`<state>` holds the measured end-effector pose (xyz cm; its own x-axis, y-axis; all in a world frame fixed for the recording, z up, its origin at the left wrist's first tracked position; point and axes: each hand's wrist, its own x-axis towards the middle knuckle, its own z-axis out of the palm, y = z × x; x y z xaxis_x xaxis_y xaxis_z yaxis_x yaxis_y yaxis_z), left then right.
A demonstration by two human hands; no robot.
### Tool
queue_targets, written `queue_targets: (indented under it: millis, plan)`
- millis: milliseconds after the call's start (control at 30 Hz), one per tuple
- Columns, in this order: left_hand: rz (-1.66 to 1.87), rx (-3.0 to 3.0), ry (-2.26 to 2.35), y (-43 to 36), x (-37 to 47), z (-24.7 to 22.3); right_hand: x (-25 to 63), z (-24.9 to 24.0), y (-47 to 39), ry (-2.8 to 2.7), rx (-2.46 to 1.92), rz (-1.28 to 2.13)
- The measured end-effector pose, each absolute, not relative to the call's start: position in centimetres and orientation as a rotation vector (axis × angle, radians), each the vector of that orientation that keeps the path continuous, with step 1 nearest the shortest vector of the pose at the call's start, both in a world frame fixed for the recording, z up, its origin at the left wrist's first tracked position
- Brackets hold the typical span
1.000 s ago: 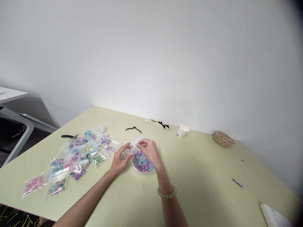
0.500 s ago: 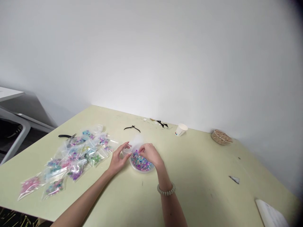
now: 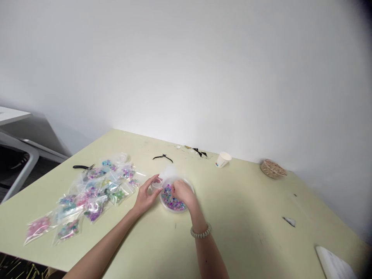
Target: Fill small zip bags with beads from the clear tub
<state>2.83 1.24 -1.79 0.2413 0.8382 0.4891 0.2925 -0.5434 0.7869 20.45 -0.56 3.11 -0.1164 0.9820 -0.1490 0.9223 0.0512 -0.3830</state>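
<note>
Thumb and fingers of my left hand point(image 3: 147, 195) curl round a small clear cup point(image 3: 156, 184) at the left rim of a round, shallow dish point(image 3: 175, 210). Small beads point(image 3: 171, 199) in purple, blue and pink fill the dish. My right hand point(image 3: 183, 191), with a pale beaded bracelet point(image 3: 201, 231) on the wrist, reaches down into those beads. Its fingers are bent together, the tips among the beads; whether a bead sits between them I cannot make out. Thin clear plastic point(image 3: 169, 172) lies behind the dish.
Several clear bags of coloured beads point(image 3: 93, 193) cover the table's left side, with black-handled pliers point(image 3: 83, 167) behind. Another pair of pliers point(image 3: 163, 157) lies beyond the dish. Along the wall stand a paper cup point(image 3: 223, 159) and a tub of tan bits point(image 3: 272, 169). A white block point(image 3: 335, 263) is front right.
My right hand has moved down and slightly left, deeper into the beads. My left hand keeps its hold on the small cup, and the dish stays in place.
</note>
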Motion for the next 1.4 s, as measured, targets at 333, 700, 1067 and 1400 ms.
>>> queue_targets:
  millis: [333,700,1067,1400]
  plan:
    - [1.248,1.966,1.06,1.3,2.7,-1.9,19.1,5.9,-0.4,-1.639,-1.304,0.773]
    - [1.265,1.984,1.02,1.2,2.7,-1.5,21.1,5.3,-0.3,-1.902,-1.679,0.643]
    - [1.266,1.98,1.012,1.4,2.8,-1.9,20.3,3.1,-0.4,-2.154,-2.054,0.518]
    - [1.246,1.979,1.019,1.3,2.8,-1.6,20.6,5.9,-0.6,-1.907,-1.598,0.608]
